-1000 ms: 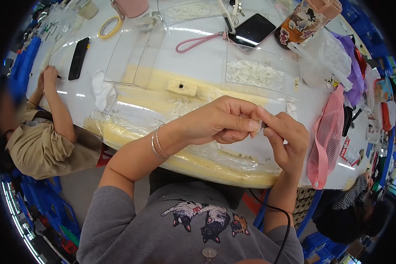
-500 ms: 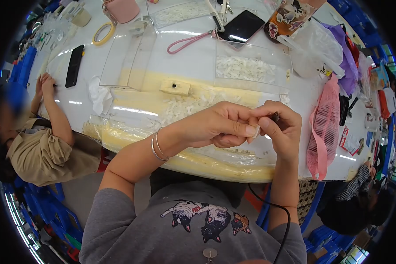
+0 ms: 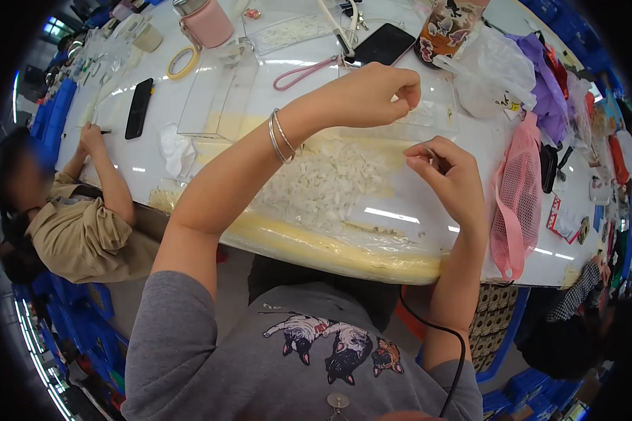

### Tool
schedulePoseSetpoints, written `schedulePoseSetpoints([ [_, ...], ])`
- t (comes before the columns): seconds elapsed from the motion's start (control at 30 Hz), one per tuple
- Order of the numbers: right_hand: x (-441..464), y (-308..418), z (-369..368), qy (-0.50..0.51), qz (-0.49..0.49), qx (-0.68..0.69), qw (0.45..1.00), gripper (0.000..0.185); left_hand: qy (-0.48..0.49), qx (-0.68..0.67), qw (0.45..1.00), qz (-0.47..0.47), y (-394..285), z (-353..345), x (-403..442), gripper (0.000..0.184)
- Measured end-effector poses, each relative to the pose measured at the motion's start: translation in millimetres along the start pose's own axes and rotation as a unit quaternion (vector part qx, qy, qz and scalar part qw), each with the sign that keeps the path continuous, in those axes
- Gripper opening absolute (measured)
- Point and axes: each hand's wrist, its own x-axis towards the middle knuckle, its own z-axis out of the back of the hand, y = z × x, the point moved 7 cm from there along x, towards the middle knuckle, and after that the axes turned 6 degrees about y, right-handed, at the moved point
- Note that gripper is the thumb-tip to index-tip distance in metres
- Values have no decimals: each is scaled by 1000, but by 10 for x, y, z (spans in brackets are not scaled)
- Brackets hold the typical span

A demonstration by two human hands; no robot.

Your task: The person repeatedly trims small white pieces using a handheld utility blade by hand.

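Observation:
My left hand (image 3: 372,97), with two bangles at the wrist, is over a clear plastic tray (image 3: 442,88) at the back right. Its fingers are curled in a pinch; whatever may be in them is hidden. Nearer the table's front, my right hand (image 3: 451,175) is raised with a slim dark tool (image 3: 439,160) held between thumb and fingers; its kind is unclear. Below and between my arms, many small whitish pieces (image 3: 323,179) lie loose on the table (image 3: 428,238). The tray's contents are mostly covered by my left hand.
An upturned-looking clear box (image 3: 214,105), a tape roll (image 3: 182,63), a phone (image 3: 139,109) and a crumpled tissue (image 3: 179,151) lie left. Behind are a pink tumbler (image 3: 207,24), another phone (image 3: 383,45) and a drink cup (image 3: 449,31). A pink mesh bag (image 3: 518,203) lies right. A co-worker (image 3: 84,217) sits left.
My hands were together over the table, the left pinching a small pale piece. They have parted: the left has moved up over the tray, the right stays near its place with the dark tool.

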Motion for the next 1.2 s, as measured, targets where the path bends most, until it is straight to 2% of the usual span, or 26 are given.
schedulePoseSetpoints([
  [0.1,14,91,-168,39,28,-75,996,15,-24,-185,982,-37,132,7,-31,27],
  [0.2,17,54,-268,-20,54,-142,988,11,-58,-166,983,-60,113,88,-141,31],
  [0.3,55,2,-316,-16,38,-192,980,11,-117,-135,982,-55,-48,194,-343,27],
  [0.4,67,4,-331,-15,46,-206,977,12,-221,-208,952,-35,-156,254,-599,20],
  [0.5,48,46,-322,-19,74,-221,972,13,-244,-272,931,23,-145,135,-835,12],
  [0.6,20,257,-203,-60,162,-75,982,15,-95,-367,911,164,-93,-235,-952,18],
  [0.7,-91,504,-144,-131,232,-57,962,20,-15,-516,837,183,-130,-542,-992,26],
  [0.8,-134,530,-222,-145,276,-81,947,18,-24,-500,857,121,-208,-541,-951,28],
  [0.93,-91,478,-204,-110,263,-40,958,19,-27,-494,864,91,-137,-542,-894,23],
  [1.03,-26,347,-219,-62,156,88,982,17,-28,-457,884,93,-124,-509,-915,22],
  [1.13,-14,260,-251,-23,149,98,984,14,-46,-407,909,75,-113,-493,-933,23],
  [1.2,-20,246,-239,-5,137,101,985,15,-8,-472,878,83,-119,-516,-949,23],
])
